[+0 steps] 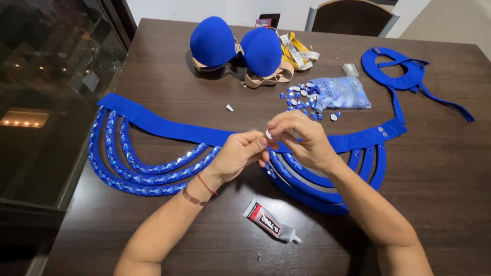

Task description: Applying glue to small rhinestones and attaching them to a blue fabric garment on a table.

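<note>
Nearest the camera, a small glue tube [271,222] is lying on the dark wooden table [440,184], its nozzle pointing right, well apart from both hands; whether it is capped is too small to tell, and if it is open, glue could be oozing onto the wood.

Above it, the left hand [236,153] and right hand [299,139] are meeting over the blue strapped belt piece [153,122]. Their fingertips are pinching together on one small teardrop rhinestone [269,134], which is showing as a pale speck between them. A thing that small could be slipping free and dropping among the straps, or sticky fingers could be lifting it away again.

The left loops are already carrying gem rows [153,174]; a resting wrist could be smearing or shifting any that are fresh.

Farther back, loose rhinestones [302,97] are spilling beside their plastic bag [341,93], near enough for a sleeve-less forearm to be scattering them. Beyond are lying blue bra cups [238,45], a yellow measuring tape [299,51] and a blue collar piece [396,69].
</note>
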